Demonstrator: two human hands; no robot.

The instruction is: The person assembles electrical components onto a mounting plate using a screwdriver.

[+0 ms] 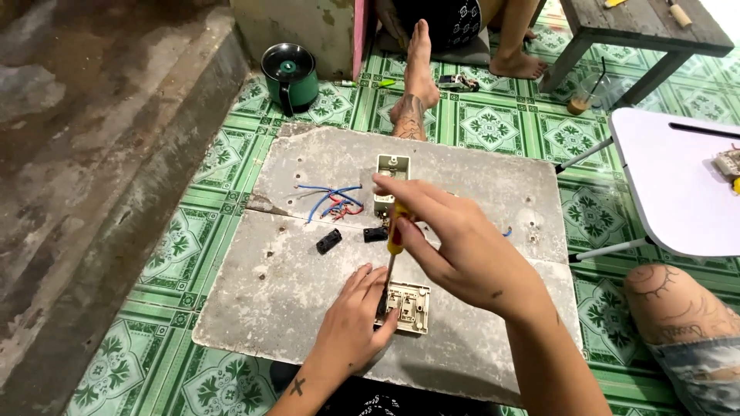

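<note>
Screwdriver (394, 235), yellow-handled, clamped in right hand (455, 246) fingers, tip down on beige switch plate (408, 306) pinned by left hand (354, 320) fingers on grey board (308, 300).

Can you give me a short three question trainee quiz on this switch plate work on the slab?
1. True or false: the right hand holds a screwdriver with a yellow and red handle.
2. What does the left hand steady? A) the green kettle B) the beige switch plate C) a black part
3. What lies beside the loose blue and red wires on the grey slab?

Key: 1 true. 2 B, the switch plate. 3 a pale wall box.
</note>
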